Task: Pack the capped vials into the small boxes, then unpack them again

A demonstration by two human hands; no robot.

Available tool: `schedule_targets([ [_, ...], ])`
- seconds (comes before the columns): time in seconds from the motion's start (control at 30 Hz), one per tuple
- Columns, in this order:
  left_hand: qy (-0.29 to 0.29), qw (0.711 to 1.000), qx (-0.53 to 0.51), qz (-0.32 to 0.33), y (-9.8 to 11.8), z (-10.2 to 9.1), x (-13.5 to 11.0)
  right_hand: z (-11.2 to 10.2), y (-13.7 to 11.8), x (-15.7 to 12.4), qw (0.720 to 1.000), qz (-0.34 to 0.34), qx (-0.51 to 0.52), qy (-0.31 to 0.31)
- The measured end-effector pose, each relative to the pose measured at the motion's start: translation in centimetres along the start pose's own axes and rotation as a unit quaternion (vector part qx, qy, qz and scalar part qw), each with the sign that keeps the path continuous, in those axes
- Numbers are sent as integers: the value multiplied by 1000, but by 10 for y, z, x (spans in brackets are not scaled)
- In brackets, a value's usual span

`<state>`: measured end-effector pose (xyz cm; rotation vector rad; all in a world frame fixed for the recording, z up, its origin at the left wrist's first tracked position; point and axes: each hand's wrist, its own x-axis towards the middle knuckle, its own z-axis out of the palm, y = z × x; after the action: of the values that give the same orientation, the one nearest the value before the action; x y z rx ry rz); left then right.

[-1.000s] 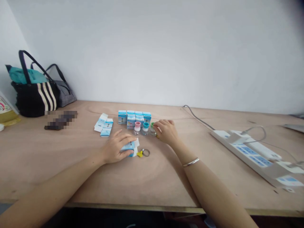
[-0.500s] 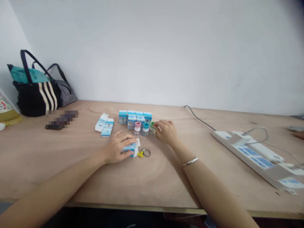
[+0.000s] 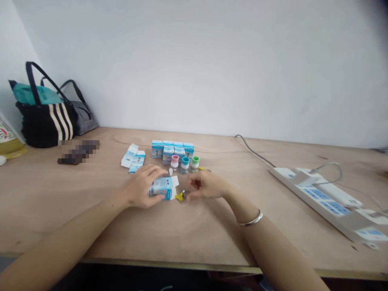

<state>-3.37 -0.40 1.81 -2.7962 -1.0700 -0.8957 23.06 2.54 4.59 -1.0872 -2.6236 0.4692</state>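
Note:
My left hand (image 3: 140, 186) grips a small blue-and-white carton (image 3: 161, 188) on the plywood table (image 3: 91, 230), and a white flap sticks out at the carton's right end. My right hand (image 3: 206, 185) hovers with curved, parted fingers over a metal ring (image 3: 185, 194), partly hidden, next to a yellow plastic piece (image 3: 179, 197). Behind my hands stand small clear bottles with pink (image 3: 174, 161), teal (image 3: 185, 164) and green (image 3: 195, 163) caps. Several blue-and-white boxes (image 3: 172, 150) are lined up behind them, with flat cartons (image 3: 132, 159) to their left.
A power strip (image 3: 315, 198) with a grey cable lies on the right of the table. A black striped bag (image 3: 45, 125) and a grey striped bag (image 3: 83, 119) stand at the back left, beside a pixelated dark object (image 3: 79, 152).
My right hand has moved down and left, away from the green-capped bottle to the ring. The carton under my left hand has shifted left and now shows more of its side.

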Motion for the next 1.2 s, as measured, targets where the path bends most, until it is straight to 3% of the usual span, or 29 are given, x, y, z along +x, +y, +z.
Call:
schedule_targets([
  [0.1, -36, 999, 10, -31, -3, -1, -4, 10, -12, -1, 997, 3, 9, -77],
  [0.23, -29, 998, -6, -56, -8, 5, -8, 3, -4, -5, 997, 12, 15, -79],
  [0.37, 11, 999, 35, -17, -11, 14, -5, -18, 20, -13, 994, 103, -7, 26],
  [0.5, 16, 995, 87, 55, -10, 22, -3, -25, 39, -14, 944, 260, -123, 159],
  [0.57, 11, 995, 76, 70, -9, 24, -3, -22, 45, -12, 929, 296, -156, 160],
  [0.67, 4, 997, 38, 64, -6, 22, -4, -18, 50, -10, 929, 303, -161, 137],
  [0.73, 7, 999, 12, 38, -5, 19, -5, -19, 50, -10, 932, 292, -145, 157],
  [0.83, 3, 999, -27, -28, -5, 13, -7, -19, 37, -10, 931, 243, -102, 253],
  [0.97, -15, 995, -65, -72, -6, 12, -10, -10, -1, -5, 939, 67, -5, 337],
  [1.07, -7, 992, -98, -80, -5, 16, -9, 3, -29, 0, 960, -99, -22, 260],
  [1.2, 0, 985, -148, -83, -1, 19, -4, 21, -41, 6, 971, -140, -122, 148],
])
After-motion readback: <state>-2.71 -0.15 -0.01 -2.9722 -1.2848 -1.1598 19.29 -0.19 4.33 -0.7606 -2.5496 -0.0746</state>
